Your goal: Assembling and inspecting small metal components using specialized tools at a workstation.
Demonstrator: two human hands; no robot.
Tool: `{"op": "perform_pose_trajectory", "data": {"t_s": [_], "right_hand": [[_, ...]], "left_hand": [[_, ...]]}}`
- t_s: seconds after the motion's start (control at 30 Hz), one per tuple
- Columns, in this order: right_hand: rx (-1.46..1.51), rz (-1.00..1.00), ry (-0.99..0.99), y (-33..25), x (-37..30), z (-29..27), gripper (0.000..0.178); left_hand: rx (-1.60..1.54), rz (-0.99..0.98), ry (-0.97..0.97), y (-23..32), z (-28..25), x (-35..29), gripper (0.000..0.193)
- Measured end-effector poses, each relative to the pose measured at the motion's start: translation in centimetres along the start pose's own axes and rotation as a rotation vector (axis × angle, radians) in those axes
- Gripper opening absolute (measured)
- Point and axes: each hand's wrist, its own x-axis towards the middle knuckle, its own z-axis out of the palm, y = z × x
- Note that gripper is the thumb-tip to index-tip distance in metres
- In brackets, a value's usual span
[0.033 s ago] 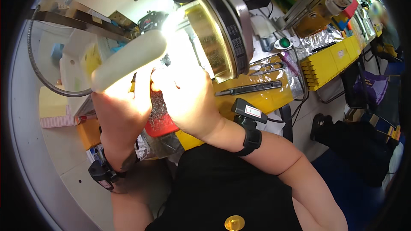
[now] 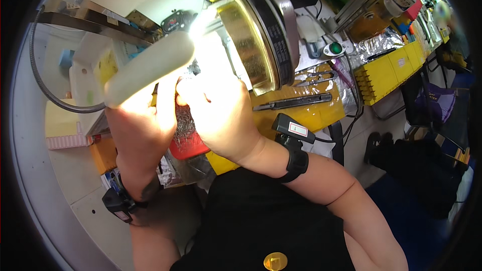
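My left hand and my right hand are close together under a bright lamp. The right fingers are curled into a pinch; glare washes out their tips and whatever they grip. Part of my left hand lies behind the lamp, with its thumb side showing and its fingers bent inward around something too small and bright to name. Below and between the hands, a red tray carries many thin, silvery metal pieces. Just beyond my right hand stands a round, brass-coloured drum with a black rim.
A black utility knife and metal tweezers lie on the yellow surface at right. A yellow ridged box sits farther right. The lamp's bendable metal neck curves along the left, near a clear-walled bin.
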Motion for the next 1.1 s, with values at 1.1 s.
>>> {"op": "perform_pose_trajectory", "data": {"t_s": [1.1], "right_hand": [[0.423,0.371,-0.103,-0.5,-0.5,0.3,0.015]], "left_hand": [[-0.058,-0.062,-0.005,-1.0,0.1,-0.6,0.004]]}}
